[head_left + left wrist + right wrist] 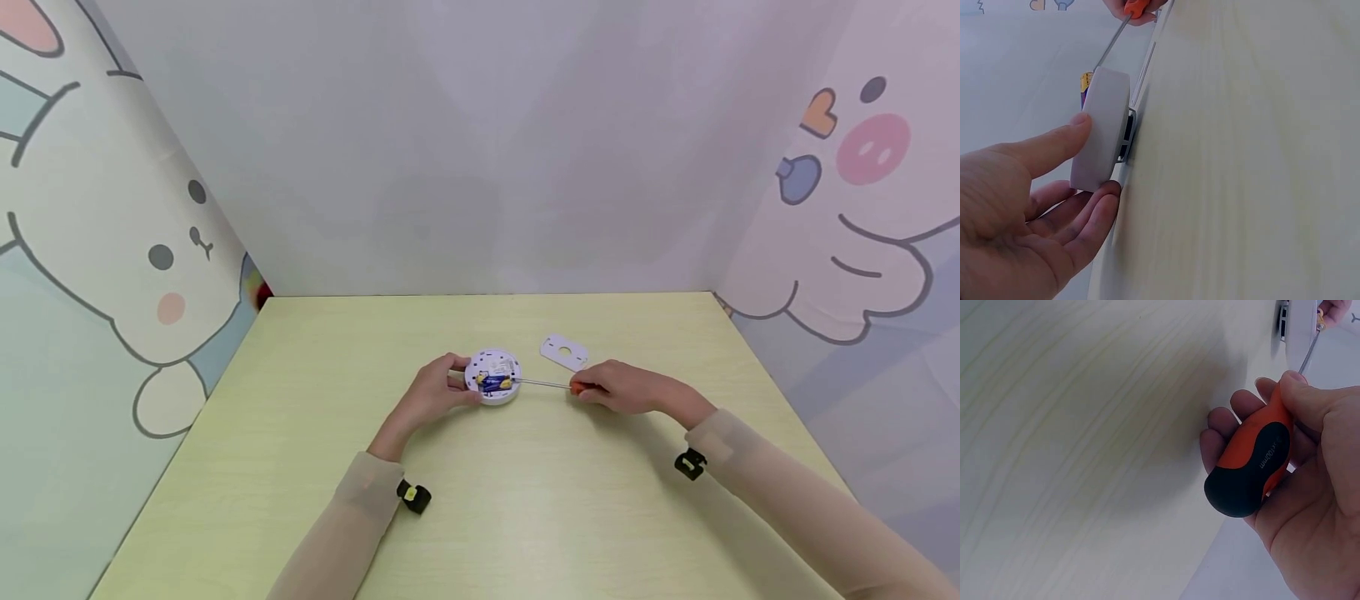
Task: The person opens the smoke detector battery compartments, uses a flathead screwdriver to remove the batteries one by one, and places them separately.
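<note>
1. Now the left hand (pixel 433 392) grips the round white device (pixel 492 377) mid-table, thumb and fingers clamped on its rim.
2. Right hand (pixel 618 387) wraps the screwdriver (pixel 551 384), tip at the blue battery (pixel 494 382).

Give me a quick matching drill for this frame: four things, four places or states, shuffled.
Things:
1. screwdriver
2. round device
3. flat plate
4. battery

Places or states:
A. lies loose on the table, behind the right hand
B. steadied at its rim by the left hand
C. sits in the open top of the device
D. gripped in the right hand, tip at the device

Pairs: 1-D, 2-B, 3-A, 4-C
</note>
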A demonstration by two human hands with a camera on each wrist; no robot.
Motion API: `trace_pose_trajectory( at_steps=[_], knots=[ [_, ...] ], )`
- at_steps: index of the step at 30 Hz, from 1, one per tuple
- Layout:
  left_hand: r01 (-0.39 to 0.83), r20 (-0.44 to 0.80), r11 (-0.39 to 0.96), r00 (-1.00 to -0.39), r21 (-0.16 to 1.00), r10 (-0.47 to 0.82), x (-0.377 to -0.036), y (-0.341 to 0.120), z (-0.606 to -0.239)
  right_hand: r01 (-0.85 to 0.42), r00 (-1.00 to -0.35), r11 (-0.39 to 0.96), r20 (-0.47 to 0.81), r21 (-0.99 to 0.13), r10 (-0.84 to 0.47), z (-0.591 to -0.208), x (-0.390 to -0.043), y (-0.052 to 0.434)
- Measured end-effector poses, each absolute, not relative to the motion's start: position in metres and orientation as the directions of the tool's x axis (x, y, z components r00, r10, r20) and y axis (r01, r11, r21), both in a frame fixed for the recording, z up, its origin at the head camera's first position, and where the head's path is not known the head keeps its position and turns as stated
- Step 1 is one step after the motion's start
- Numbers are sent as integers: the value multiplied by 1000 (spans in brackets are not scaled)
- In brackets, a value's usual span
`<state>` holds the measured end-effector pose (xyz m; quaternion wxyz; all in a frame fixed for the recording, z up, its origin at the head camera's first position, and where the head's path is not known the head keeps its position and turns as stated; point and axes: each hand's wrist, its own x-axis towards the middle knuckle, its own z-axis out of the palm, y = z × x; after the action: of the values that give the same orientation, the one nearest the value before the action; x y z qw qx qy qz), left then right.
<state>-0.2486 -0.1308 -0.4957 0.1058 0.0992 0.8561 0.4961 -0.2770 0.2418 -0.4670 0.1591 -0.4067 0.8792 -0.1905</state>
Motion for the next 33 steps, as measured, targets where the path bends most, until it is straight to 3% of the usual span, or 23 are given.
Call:
trace_pose_trajectory(
  at_steps=[16,26,33],
  knots=[
    [69,-81,483,-956,873,283,-248,-132,-495,-637,-650,632,-132,-442,-748,-458,-273,251],
    [75,-75,495,-958,865,276,-248,-130,-494,-602,-732,693,-73,-396,-678,-442,-275,267],
    [76,-73,499,-959,863,273,-248,-130,-496,-557,-812,754,39,-349,-582,-436,-284,284]
  ],
)
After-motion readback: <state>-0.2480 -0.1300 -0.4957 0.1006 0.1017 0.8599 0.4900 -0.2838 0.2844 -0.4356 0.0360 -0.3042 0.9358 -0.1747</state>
